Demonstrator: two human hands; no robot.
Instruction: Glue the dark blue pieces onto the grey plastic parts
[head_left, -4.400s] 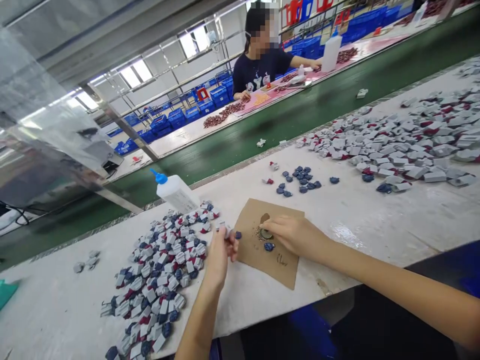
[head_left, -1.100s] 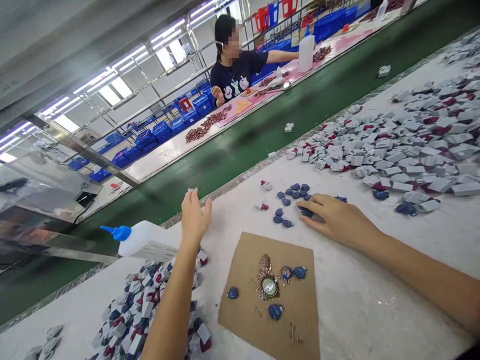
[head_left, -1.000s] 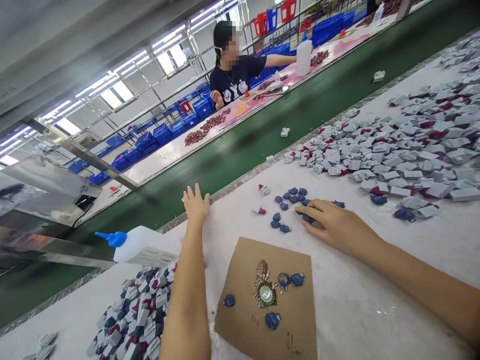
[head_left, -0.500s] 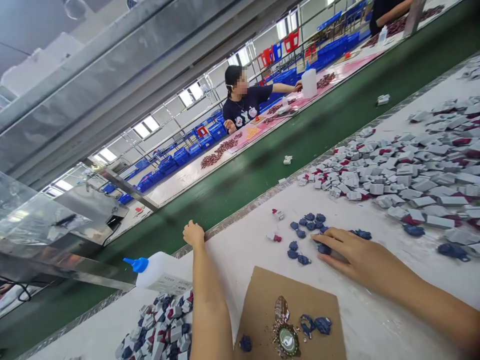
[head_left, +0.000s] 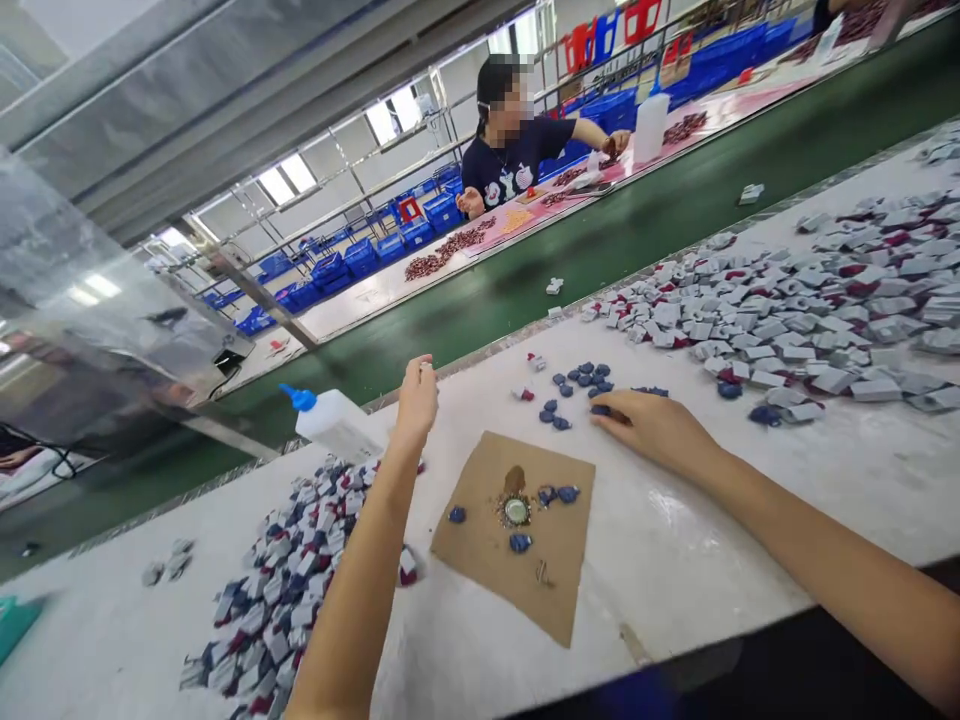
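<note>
My left hand (head_left: 420, 395) is raised near the belt-side edge of the table, fingers closed around something too small to make out. At the right, my right hand (head_left: 652, 425) rests low on the table, with thumb and fingertips closed on a dark blue piece (head_left: 601, 409). Several similar blue pieces (head_left: 585, 379) lie just beyond those fingertips. A brown cardboard sheet (head_left: 469, 545) lies between my arms. On it are a round green-and-white cap-like piece (head_left: 516, 511) in brown, glossy material and several blue pieces (head_left: 520, 543).
A white bottle with a blue nozzle (head_left: 337, 424) leans by my left forearm. Grey, blue and red pieces (head_left: 277, 570) are piled at left, grey and red ones (head_left: 787, 310) at right. Beyond runs a green belt (head_left: 495, 315); across it sits a person (head_left: 510, 150).
The view has tilted and shifted, bringing more of the near table into sight. My left fingers now point upward. My right fingertips have drawn closer together. The person opposite has lifted something small.
</note>
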